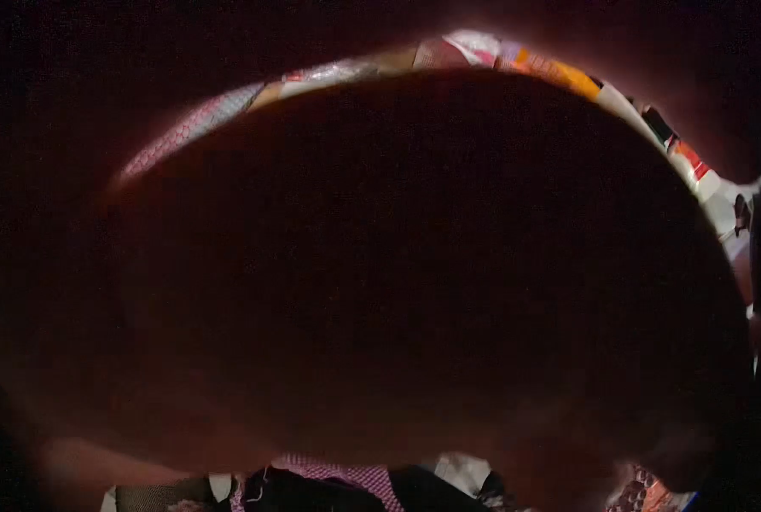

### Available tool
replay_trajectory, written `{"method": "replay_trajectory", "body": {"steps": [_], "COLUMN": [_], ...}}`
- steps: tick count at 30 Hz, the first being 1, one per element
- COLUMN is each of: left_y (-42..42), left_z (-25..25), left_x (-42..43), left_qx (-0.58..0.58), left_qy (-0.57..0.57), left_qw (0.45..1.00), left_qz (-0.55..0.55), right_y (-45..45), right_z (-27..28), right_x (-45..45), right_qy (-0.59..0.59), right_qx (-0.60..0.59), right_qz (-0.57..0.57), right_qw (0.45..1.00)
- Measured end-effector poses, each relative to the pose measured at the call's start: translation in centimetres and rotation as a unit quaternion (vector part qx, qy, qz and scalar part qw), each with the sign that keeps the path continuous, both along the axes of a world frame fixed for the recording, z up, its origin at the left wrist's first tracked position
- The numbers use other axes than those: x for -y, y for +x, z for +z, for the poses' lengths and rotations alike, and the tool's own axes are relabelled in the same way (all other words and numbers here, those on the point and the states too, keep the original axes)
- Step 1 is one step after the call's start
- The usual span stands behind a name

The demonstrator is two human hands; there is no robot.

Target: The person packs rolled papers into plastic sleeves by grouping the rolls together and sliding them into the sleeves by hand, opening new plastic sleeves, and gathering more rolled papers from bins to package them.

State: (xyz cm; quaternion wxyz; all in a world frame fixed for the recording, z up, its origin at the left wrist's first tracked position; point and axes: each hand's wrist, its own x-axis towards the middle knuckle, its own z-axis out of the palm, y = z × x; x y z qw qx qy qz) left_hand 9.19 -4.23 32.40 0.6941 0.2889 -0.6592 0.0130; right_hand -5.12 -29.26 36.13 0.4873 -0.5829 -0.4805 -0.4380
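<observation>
Under the bottom edge of the dark shape (397, 256), pink cloth (338, 470) slants down rightward; I cannot tell how the fingers are.

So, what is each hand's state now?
Left hand: cannot be told; a dark shape blocks most of the view.
Right hand: cannot be told either.

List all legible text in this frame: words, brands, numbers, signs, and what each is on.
None readable.
A dark blurred shape blocks most of the view.
Orange piece: any print too blurred to read.
Pink mesh: no lettering visible.
</observation>
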Motion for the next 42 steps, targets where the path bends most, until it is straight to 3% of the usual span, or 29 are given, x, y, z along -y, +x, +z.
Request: {"method": "replay_trajectory", "body": {"steps": [8, 14, 15, 26, 36, 42], "left_y": [-4.5, -5.2, -8.0, -12.3, -14.5, -14.4], "left_z": [2.7, 8.3, 5.5, 6.8, 7.2, 11.5], "left_x": [-0.1, -2.8, -0.5, -2.4, -3.5, 0.4], "left_qx": [0.076, 0.129, 0.143, 0.219, 0.276, 0.308], "left_qy": [-0.075, -0.125, -0.130, -0.185, -0.271, -0.286], "left_qw": [0.994, 0.981, 0.978, 0.942, 0.884, 0.851], "left_qz": [0.035, 0.072, 0.080, 0.176, 0.263, 0.314], "right_y": [-5.2, -5.6, -8.3, -10.4, -11.1, -9.8], "right_z": [2.3, 7.0, 3.7, 2.8, 3.4, 6.6], "right_x": [-0.8, -3.4, -1.1, -2.0, -2.6, 1.8], "right_qy": [0.002, 0.011, 0.018, 0.072, 0.083, 0.122], "right_qx": [0.066, 0.116, 0.129, 0.191, 0.250, 0.268], "right_qz": [-0.051, -0.076, -0.077, -0.090, -0.097, -0.103], "right_qw": [0.996, 0.990, 0.988, 0.975, 0.960, 0.950]}}
